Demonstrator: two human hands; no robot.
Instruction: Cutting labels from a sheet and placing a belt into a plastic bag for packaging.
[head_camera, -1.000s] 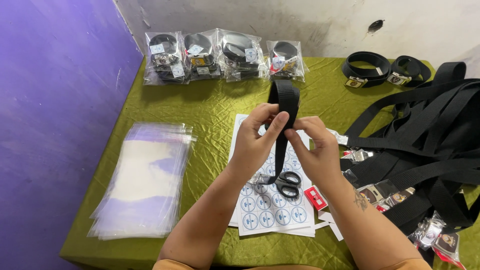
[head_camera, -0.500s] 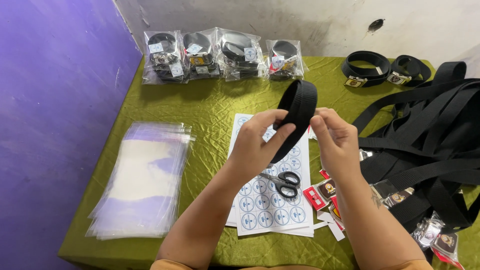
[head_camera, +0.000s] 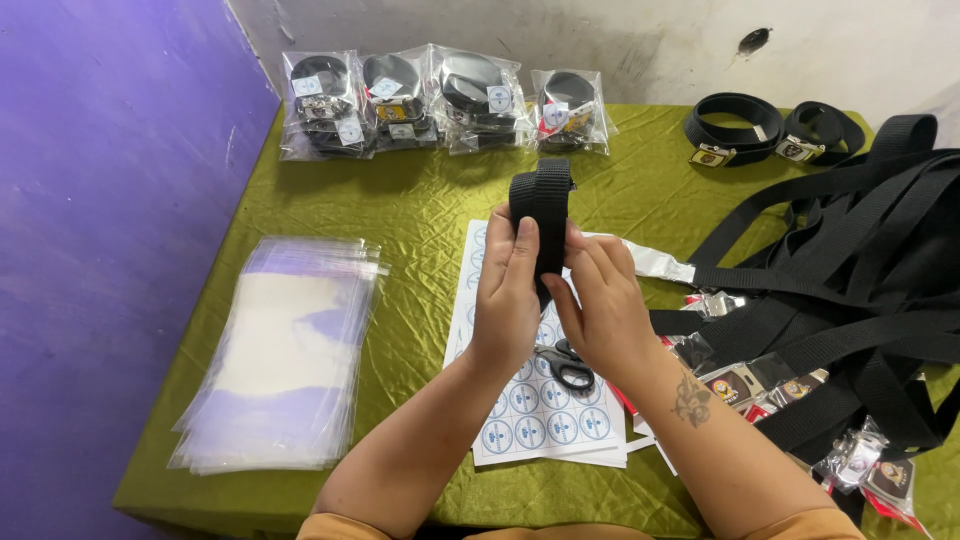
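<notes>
Head camera, looking down at a surface (head_camera: 420, 200) draped in olive-green satin cloth, set against a purple wall on the left.

Both hands meet above the middle of the surface, holding a rolled black webbing belt (head_camera: 541, 205) upright between them. The left hand (head_camera: 508, 295) closes its grip on the roll's left side, thumb pressed against the front of the strap. The right hand (head_camera: 603, 305) closes on the right side, fingers curled around the lower part. The top of the roll stands clear above both grips; its lower end is hidden between the palms.

Directly below the hands lies a white sheet of round blue stickers (head_camera: 540, 405), with black-handled scissors (head_camera: 565, 365) resting on it. To the left sits a stack of clear plastic bags (head_camera: 285, 350). Along the far edge, four bagged belts (head_camera: 440, 100) stand in a row. A heap of loose black straps (head_camera: 850, 290) covers the right side, with two coiled buckled belts (head_camera: 770, 125) beyond it.
</notes>
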